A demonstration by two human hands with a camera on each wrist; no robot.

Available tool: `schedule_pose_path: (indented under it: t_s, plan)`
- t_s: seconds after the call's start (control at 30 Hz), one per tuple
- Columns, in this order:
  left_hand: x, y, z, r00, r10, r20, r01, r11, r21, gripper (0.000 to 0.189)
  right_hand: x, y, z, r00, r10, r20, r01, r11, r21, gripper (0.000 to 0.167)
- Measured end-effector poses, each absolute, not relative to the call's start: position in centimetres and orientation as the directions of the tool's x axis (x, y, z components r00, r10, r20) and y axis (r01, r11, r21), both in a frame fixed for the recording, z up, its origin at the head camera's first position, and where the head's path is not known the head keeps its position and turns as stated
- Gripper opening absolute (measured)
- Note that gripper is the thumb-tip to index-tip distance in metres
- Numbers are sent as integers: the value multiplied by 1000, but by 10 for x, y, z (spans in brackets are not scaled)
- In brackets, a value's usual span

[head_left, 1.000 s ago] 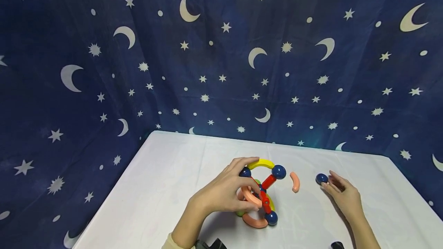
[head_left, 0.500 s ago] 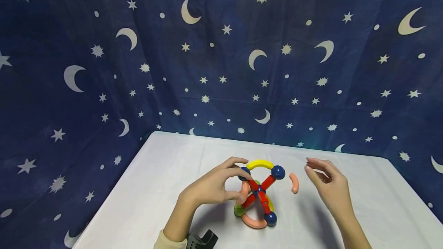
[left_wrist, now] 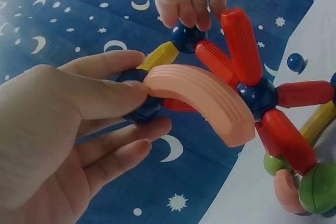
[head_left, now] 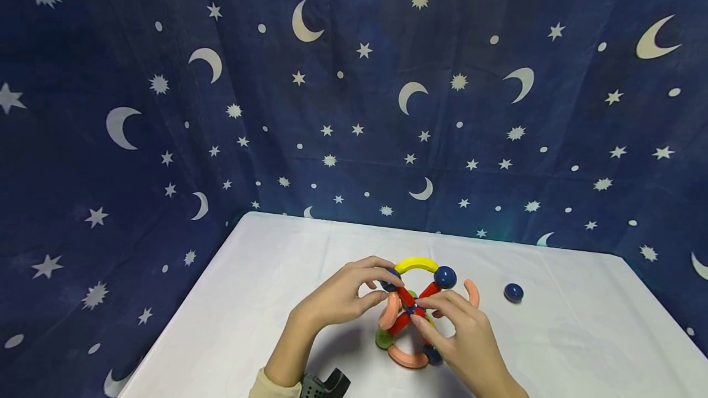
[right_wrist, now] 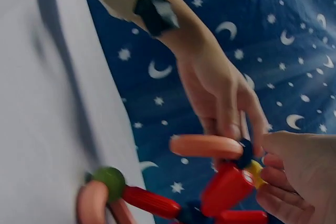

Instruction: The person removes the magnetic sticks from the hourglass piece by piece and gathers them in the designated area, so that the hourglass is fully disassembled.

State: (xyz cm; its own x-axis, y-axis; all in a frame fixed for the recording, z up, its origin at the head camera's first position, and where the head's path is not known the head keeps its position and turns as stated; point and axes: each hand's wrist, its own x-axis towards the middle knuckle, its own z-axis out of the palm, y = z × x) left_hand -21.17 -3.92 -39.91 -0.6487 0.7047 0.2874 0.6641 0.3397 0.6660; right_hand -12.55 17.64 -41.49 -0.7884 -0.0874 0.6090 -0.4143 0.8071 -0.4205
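A magnetic building-stick structure of balls and rods stands on the white table. My left hand (head_left: 337,293) pinches one of its upper blue balls (left_wrist: 144,109) between thumb and fingers. A curved peach rod (left_wrist: 205,100) hangs from that ball; a curved yellow rod (head_left: 416,262) links it to another blue ball (head_left: 445,277). Several red rods (left_wrist: 296,140) meet at a central blue ball (left_wrist: 257,98). My right hand (head_left: 461,336) reaches in with bent fingers, its fingertips close to the free end of an upright red rod (left_wrist: 241,45). The left wrist view shows that rod standing clear of the fingers.
A loose blue ball (head_left: 513,292) lies on the table (head_left: 581,312) to the right. Beside the structure lies a loose curved peach rod (head_left: 472,290), partly covered by my right hand. A dark blue star-and-moon curtain (head_left: 354,103) rises behind the table.
My right hand has let go of the loose blue ball on the table and moved left to the structure. My left thumb has shifted from the hanging peach rod up to the blue ball.
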Motion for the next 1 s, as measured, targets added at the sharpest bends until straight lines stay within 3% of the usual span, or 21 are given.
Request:
schedule_pose_path:
  t_s: [0.3, 0.67, 0.83, 1.0]
  plan:
    - [-214, -38, -401, -664, 674, 324, 649, 305, 697, 40, -122, 156, -427, -789, -66, 610, -340, 875, -344, 31]
    - [-217, -36, -403, -702, 643, 306, 600, 302, 741, 41, -127, 137, -426, -906, 45, 421, -103, 941, -321, 44]
    - [-217, -36, -403, -723, 631, 280, 571, 319, 756, 40, -129, 134, -432, -886, 52, 460, -101, 948, -301, 45]
    - [-216, -38, -402, -736, 622, 265, 557, 335, 760, 37, -130, 131, -435, -849, 46, 526, -139, 942, -306, 35]
